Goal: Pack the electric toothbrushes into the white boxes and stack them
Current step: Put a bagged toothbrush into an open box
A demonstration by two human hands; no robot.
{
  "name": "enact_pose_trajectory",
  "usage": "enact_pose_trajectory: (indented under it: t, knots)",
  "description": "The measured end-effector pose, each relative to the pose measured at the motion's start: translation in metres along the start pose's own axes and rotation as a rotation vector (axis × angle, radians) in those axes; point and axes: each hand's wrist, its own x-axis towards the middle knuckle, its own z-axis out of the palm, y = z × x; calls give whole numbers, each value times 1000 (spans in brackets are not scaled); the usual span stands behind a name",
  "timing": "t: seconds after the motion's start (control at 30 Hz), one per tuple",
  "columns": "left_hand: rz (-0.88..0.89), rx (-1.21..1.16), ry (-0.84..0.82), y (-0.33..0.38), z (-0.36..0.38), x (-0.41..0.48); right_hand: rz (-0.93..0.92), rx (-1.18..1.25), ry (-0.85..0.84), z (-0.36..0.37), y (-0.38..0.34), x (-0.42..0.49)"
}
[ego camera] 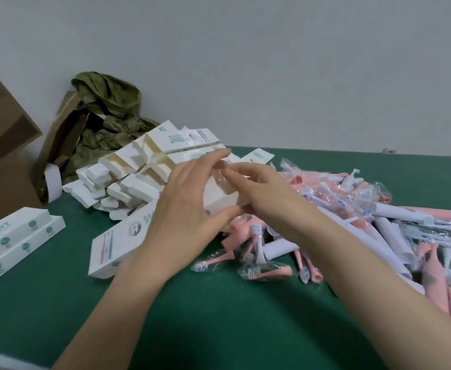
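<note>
Green tabletop (219,324) shows as a broad open stretch on the near side of both hands, running between the forearms and out to either side.

Near the left hand's wrist, partly under the forearm, a printed box (112,244) lies flat. Well to the left of that, at the picture's edge, closed packed boxes (16,241) lie side by side.

The left hand (189,193) and right hand (259,193) meet over the middle of the tabletop with one white box (220,194) raised between them. The left hand's thumb is under the box's near end and its fingers curl over the top, while the right hand grips the opposite side, its forefinger stretched along the upper edge (motion blur hides the box's far end).

Right of the right hand and under its forearm sprawls a heap of electric toothbrushes (352,222), pink and white and many in clear wrappers, reaching toward the right edge.

Beyond the left hand is a loose pile of empty boxes (138,166), open ends facing the person. Farther back on the left stand a brown carton (2,145) and a crumpled olive bag (106,113). A plain grey wall (272,62) closes off the tabletop's far edge.
</note>
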Motion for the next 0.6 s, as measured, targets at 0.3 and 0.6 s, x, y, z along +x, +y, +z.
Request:
enact_pose_trajectory:
  t: [0.3,0.6]
  knots:
    - [-48,-38,16,-19,1,-17,150,219,52,1,14,2]
    - [-201,-45,13,-22,6,-6,153,242,54,0,18,8]
